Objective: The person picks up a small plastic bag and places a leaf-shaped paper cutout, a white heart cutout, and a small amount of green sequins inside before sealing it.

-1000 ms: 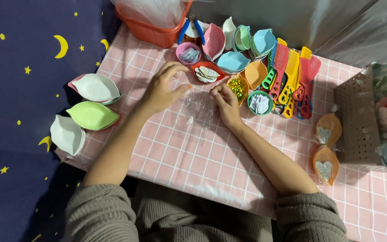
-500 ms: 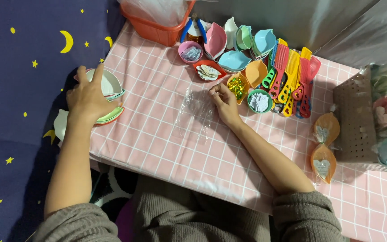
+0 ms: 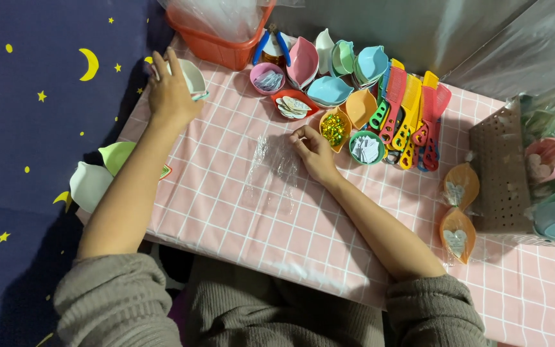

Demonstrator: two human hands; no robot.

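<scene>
My left hand [image 3: 169, 90] has swung off the bag [image 3: 276, 168] to the counter [image 3: 226, 212] edge and now has its grip clamped on a white bowl [image 3: 191, 76]. My right hand [image 3: 313, 149] still pins the bag, fingers together.
</scene>
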